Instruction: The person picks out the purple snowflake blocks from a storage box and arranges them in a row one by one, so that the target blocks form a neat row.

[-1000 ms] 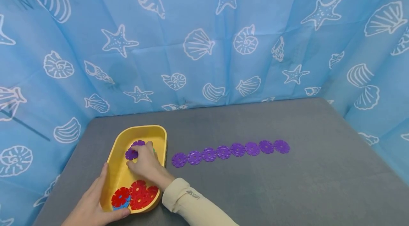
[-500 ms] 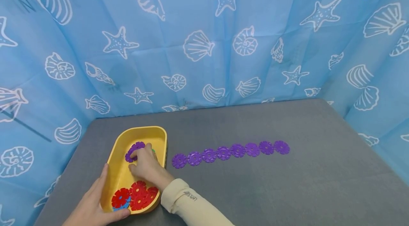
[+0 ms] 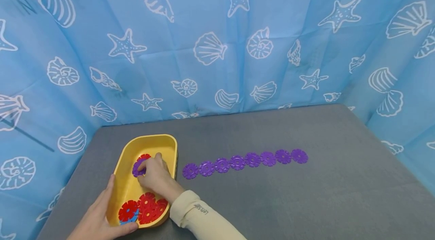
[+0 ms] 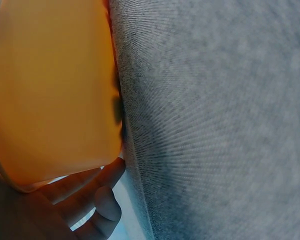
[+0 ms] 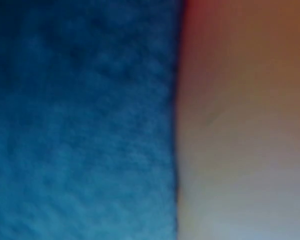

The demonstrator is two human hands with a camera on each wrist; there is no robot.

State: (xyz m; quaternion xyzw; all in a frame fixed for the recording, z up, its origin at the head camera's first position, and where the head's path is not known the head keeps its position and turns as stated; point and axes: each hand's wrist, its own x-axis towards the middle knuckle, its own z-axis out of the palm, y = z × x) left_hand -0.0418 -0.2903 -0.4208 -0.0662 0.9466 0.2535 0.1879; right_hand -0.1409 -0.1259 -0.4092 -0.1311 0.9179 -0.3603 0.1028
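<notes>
A yellow tray (image 3: 119, 174) stands at the left of the table in the head view. My left hand (image 3: 96, 213) holds its near-left corner, fingers along the outer side and thumb at the near rim; the left wrist view shows fingers (image 4: 107, 202) by the tray wall. My right hand (image 3: 157, 174) reaches inside and pinches a purple flower-shaped disc (image 3: 136, 168). Part of that disc is hidden by the fingers. Just beyond it shows a red disc (image 3: 144, 156). More red discs (image 3: 147, 210) and a blue one (image 3: 130, 219) lie at the near end.
A row of several purple discs (image 3: 222, 165) stretches rightward across the grey table (image 3: 258, 202), edges touching or overlapping. Behind the table hangs a blue curtain (image 3: 217, 77) with shell prints. The right wrist view is blurred and close to a surface.
My right fingers have drawn the purple disc slightly toward me, and a red disc now shows behind it. The left hand and the tray stay in place.
</notes>
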